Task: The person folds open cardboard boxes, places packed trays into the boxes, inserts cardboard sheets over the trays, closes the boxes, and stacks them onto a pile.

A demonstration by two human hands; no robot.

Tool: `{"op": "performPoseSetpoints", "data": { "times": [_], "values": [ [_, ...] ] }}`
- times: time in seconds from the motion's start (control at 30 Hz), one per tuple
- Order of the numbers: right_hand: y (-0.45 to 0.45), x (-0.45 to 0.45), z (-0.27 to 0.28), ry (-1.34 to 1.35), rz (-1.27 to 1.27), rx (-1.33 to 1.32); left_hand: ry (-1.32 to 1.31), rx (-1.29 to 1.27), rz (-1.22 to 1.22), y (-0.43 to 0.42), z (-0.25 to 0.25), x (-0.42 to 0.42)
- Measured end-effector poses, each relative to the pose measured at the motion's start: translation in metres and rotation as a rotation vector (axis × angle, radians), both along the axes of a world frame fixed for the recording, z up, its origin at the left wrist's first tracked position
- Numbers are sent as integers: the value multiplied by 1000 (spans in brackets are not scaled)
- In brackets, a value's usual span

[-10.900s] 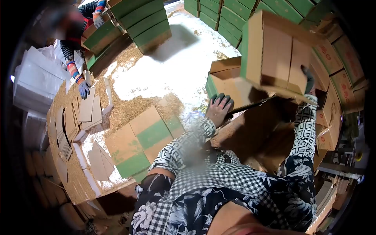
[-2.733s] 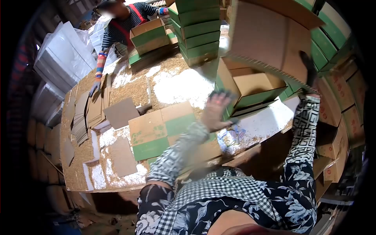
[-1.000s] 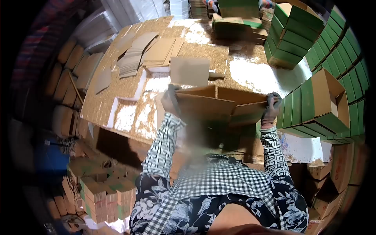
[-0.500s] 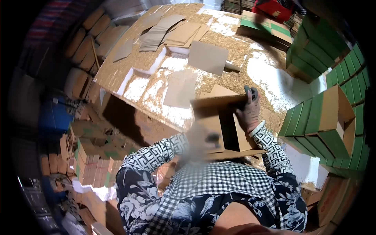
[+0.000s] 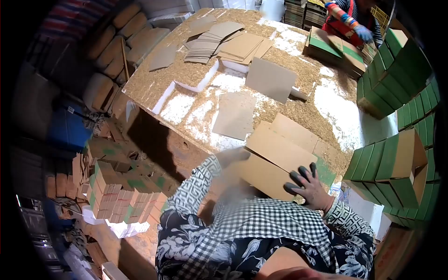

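A brown cardboard box (image 5: 280, 151) sits in front of me with its two long flaps folded inward, a seam running between them. My right hand (image 5: 311, 189) lies on the near flap at the right, its dark-covered fingertips spread and pressing on the cardboard. At the box's left edge is my left hand (image 5: 234, 157), smeared by motion, so its fingers cannot be made out. Beyond the box, grey cardboard sheets (image 5: 234, 114) lie on the worn tabletop (image 5: 186, 84).
Stacked green cartons (image 5: 373, 161) rise on the right, one with an open top. Loose cardboard sheets (image 5: 242, 46) lie at the back. A co-worker's gloved hand (image 5: 363, 33) is above flat green cartons (image 5: 333, 49). Bundled cardboard (image 5: 116, 196) stands at lower left.
The box was open toward me; its flaps now lie folded over the opening. My right hand has come from the far edge down onto the near flap. A co-worker's arm has come into view.
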State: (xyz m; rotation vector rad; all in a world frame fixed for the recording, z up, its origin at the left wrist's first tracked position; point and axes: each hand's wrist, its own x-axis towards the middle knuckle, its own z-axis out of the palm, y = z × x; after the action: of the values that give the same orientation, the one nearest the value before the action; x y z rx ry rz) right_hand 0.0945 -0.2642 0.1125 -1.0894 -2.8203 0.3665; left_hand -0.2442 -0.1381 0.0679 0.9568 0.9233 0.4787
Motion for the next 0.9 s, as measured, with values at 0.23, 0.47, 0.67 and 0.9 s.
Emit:
{"op": "performPoseSetpoints", "data": {
  "times": [0.23,0.47,0.67,0.9],
  "values": [
    [76,44,-6,1120,-821,-597,-213,482,-284,73,0,-21],
    [97,48,-51,1747,-1311,-505,508,472,-254,113,-7,94],
    [94,29,-62,26,-1379,35,1130,902,606,253,-96,-54],
    [95,14,-60,-288,-1332,72,550,27,1330,380,-151,-184]
  ]
}}
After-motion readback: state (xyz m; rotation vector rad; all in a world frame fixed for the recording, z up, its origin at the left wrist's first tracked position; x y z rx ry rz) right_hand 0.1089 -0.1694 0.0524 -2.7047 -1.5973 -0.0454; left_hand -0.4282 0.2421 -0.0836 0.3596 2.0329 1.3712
